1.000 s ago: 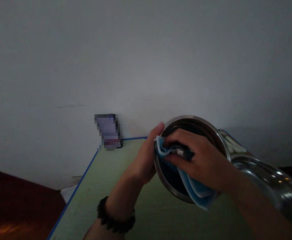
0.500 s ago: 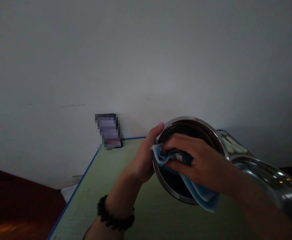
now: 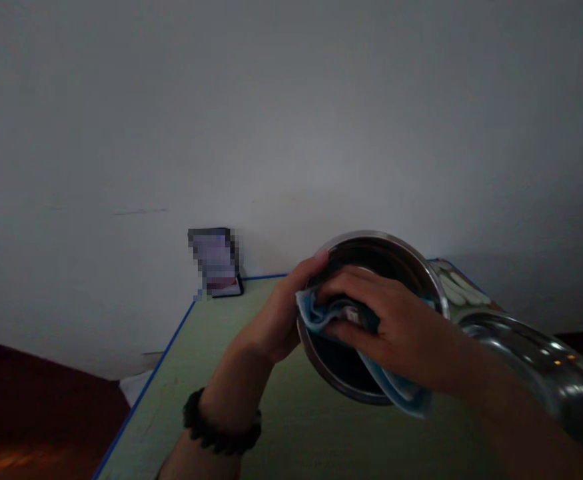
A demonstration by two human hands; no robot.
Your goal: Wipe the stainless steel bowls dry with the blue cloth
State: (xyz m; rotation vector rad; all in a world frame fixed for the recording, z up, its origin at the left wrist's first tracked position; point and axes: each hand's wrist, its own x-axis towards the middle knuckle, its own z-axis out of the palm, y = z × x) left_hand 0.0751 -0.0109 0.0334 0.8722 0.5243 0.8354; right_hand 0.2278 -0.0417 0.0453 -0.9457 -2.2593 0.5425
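Tilted toward me over the table is a round steel pot, its dark inside partly hidden by my right hand. My left hand grips the pot's left side, with the thumb up at the rim and the other fingers out of sight behind the wall. My right hand is closed on a blue cloth with pale edges. The cloth is bunched against the left inner rim, and its loose end hangs over the near edge of the pot.
A shiny steel basin is at the right, beside long white vegetables at the table's back right corner. A blurred-out phone leans on the wall. The green table has blue edging.
Both hands and the pot have shifted slightly left. The cloth has slid a little down and left along the rim, still in my right hand.
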